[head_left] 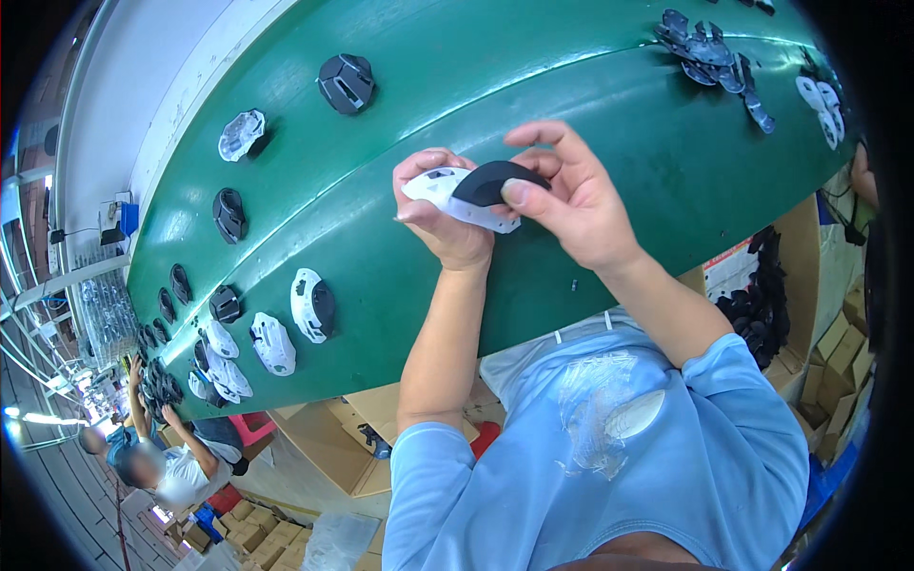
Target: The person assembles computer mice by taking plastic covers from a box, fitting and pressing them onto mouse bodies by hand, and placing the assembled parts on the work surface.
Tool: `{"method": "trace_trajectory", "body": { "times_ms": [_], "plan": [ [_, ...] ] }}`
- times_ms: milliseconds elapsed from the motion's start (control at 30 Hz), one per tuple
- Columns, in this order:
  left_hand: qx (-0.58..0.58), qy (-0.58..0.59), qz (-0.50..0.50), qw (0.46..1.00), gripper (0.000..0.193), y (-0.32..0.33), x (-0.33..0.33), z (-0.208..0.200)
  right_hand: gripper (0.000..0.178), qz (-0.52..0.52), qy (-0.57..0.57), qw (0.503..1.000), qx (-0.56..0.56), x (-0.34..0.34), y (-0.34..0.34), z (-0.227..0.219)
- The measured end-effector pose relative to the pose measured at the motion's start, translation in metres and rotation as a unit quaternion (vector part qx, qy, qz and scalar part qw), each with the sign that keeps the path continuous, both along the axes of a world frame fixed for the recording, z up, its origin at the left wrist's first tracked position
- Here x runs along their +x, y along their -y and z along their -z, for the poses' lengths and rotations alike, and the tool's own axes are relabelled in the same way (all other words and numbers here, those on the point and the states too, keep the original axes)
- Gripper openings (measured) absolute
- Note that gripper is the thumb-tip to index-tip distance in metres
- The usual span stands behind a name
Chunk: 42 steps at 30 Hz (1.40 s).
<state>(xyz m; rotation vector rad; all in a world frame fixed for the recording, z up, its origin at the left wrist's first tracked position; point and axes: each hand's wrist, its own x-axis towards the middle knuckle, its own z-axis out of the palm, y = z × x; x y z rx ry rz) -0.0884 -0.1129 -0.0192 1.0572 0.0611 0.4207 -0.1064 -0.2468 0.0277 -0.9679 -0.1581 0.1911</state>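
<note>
Two pieces are held up together over the middle of the green table (357,224): a white shell (436,193) and a black curved piece (493,179), which is laid across the shell's right part; whether the two are joined cannot be told. The white shell is gripped at its left end by the left hand (459,244), with the thumb set along the near side and the fingers curled round the far side. The right end of the black curved piece is pinched by the right hand (586,205), the thumb pressed to it and the index finger raised away; the contact of the other fingers is partly hidden.

On the left of the table, a white shell with a black side (304,297) is laid beside a perforated white shell (273,344), and a cluster of white shells (225,366) is gathered farther left. Toward the far edge, a faceted black shell (347,84) is seen. At the far right, dark parts (703,55) are heaped, with white pieces (821,109) lying farther right. On the near right, black parts (757,309) are held in a cardboard box (800,255). At the far left, co-workers (186,471) are seated by the table
</note>
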Motion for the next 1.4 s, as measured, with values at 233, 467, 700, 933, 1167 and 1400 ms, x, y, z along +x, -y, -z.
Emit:
{"method": "trace_trajectory", "body": {
  "times_ms": [233,467,700,933,1167,1400],
  "plan": [
    [0.153,0.031,-0.069,0.985,0.079,0.001,0.0,0.005,0.029,0.165,0.263,0.894,-0.323,0.008,-0.005,0.007],
    [0.103,-0.005,-0.071,0.992,0.072,0.003,0.004,0.002,0.032,0.139,0.34,0.842,-0.396,0.02,0.009,0.01],
    [0.09,0.011,-0.041,0.995,0.07,0.001,0.001,0.003,0.029,0.15,0.362,0.844,-0.365,0.021,0.013,0.013],
    [0.023,0.005,-0.045,0.999,0.062,0.004,0.002,0.0,0.027,0.193,0.402,0.802,-0.397,0.02,0.007,0.012],
    [0.021,-0.042,-0.048,0.998,0.054,0.005,0.006,0.009,0.018,0.22,0.341,0.832,-0.379,0.032,-0.006,0.028],
    [-0.012,-0.053,-0.033,0.998,0.045,0.011,0.007,0.005,0.015,0.286,0.376,0.811,-0.345,0.053,-0.016,0.035]
  ]
}}
